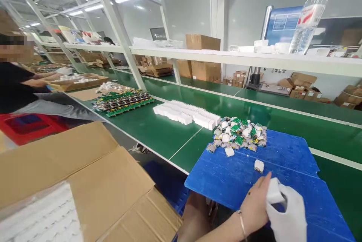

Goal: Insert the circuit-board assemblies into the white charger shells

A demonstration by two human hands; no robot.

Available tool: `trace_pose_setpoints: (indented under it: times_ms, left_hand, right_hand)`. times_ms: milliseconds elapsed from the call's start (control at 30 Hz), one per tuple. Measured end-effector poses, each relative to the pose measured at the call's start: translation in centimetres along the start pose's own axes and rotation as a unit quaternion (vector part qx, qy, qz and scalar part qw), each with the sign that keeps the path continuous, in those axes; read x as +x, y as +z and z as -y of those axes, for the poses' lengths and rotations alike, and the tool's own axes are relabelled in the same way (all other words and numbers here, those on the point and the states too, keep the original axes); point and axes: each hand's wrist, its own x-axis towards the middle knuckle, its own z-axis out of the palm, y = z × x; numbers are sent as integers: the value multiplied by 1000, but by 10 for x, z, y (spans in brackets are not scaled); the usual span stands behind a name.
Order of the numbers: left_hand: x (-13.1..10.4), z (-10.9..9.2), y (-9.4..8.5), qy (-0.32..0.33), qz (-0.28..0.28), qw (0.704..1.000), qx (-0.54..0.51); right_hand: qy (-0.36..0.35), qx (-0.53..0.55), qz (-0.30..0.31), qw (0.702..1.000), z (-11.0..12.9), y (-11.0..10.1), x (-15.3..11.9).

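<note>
My left hand point(255, 205), bare with a bracelet at the wrist, is closed against a white block-like piece point(274, 192) over the blue sheet point(296, 159). On the piece's other side my right hand point(291, 211), in a white glove, curls its thumb and fingers onto it. The hands partly hide this piece. One small white-topped part point(259, 165) lies on the sheet just beyond my left fingers. Farther off is a heap of small green boards and white-topped parts point(237, 134), with a single part point(229, 151) at its near edge.
Rows of white pieces point(183, 113) and stacked green boards point(124, 102) lie on the green bench point(169, 136). An open carton point(98, 174) stands at lower left. A person point(17, 79) sits at far left. A bottle point(309, 17) stands on the shelf point(240, 56).
</note>
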Motion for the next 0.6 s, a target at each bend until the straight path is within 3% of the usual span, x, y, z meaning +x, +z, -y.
trace_pose_setpoints:
  times_ms: [67,133,233,333,467,600]
  left_hand:
    - [0,5,-2,3,-18,999,-27]
    - [-2,9,-12,9,-6,999,-51]
    - [-1,11,-33,16,66,995,-75]
    - [4,8,-47,13,136,987,-80]
    - [8,-1,-53,2,150,987,-57]
    - [8,-2,-49,-8,164,986,7]
  right_hand:
    - [-1,120,66,991,25,-2,-1]
    - [14,236,160,958,46,-10,8]
    - [52,295,184,936,65,-24,25]
    - [42,278,184,942,72,-29,36]
    - [-52,170,245,953,72,-31,40]
    - [-145,61,213,964,44,-25,35]
